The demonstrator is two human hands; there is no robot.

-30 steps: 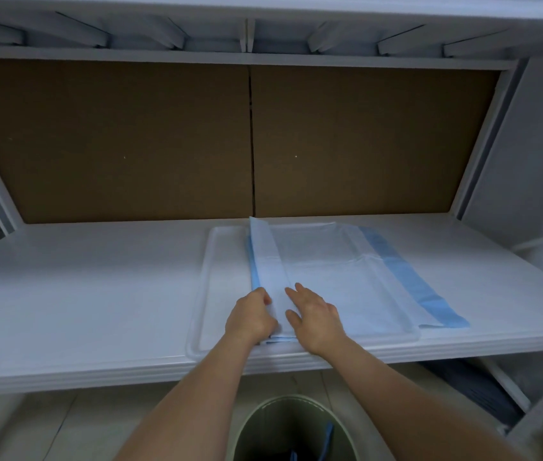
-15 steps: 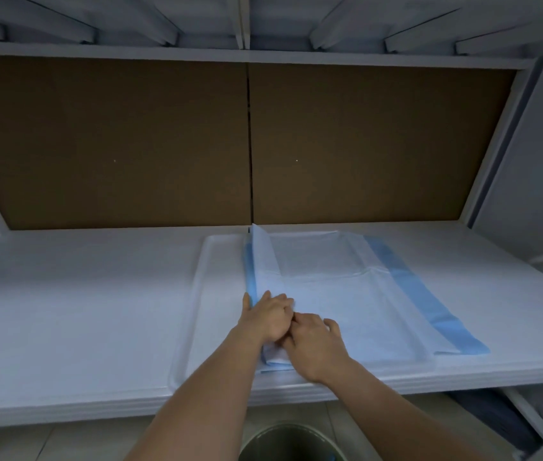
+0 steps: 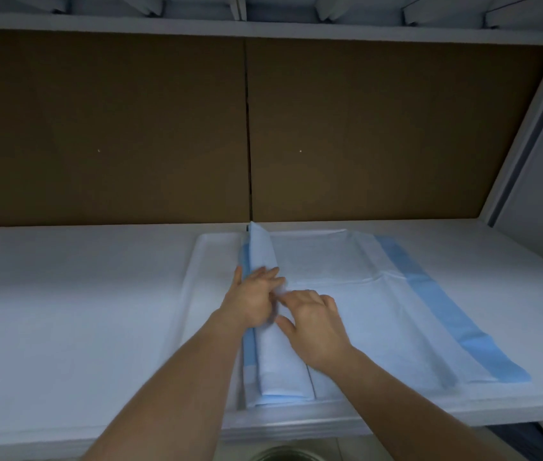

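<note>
A white absorbent pad (image 3: pixel 346 294) with blue edge strips lies spread in a shallow white tray (image 3: pixel 196 277) on a white shelf. Its left side is folded over into a long narrow flap (image 3: pixel 283 367) that runs from the back of the tray to the front. My left hand (image 3: pixel 253 301) lies on this flap about halfway along, thumb to the left of the fold and straight fingers on top. My right hand (image 3: pixel 313 324) sits just beside it on the right, its bent fingertips pressing on the flap's edge. The pad's right blue strip (image 3: pixel 446 314) hangs over the tray's right rim.
The shelf (image 3: pixel 63 311) stretches wide to the left of the tray. A brown back panel (image 3: pixel 113 128) closes the rear, and another shelf is overhead. A round bin rim (image 3: pixel 283 455) shows below the front edge. A grey upright (image 3: pixel 529 128) stands at the right.
Both hands have slid from the flap's near end toward the back along the fold. The view has moved closer.
</note>
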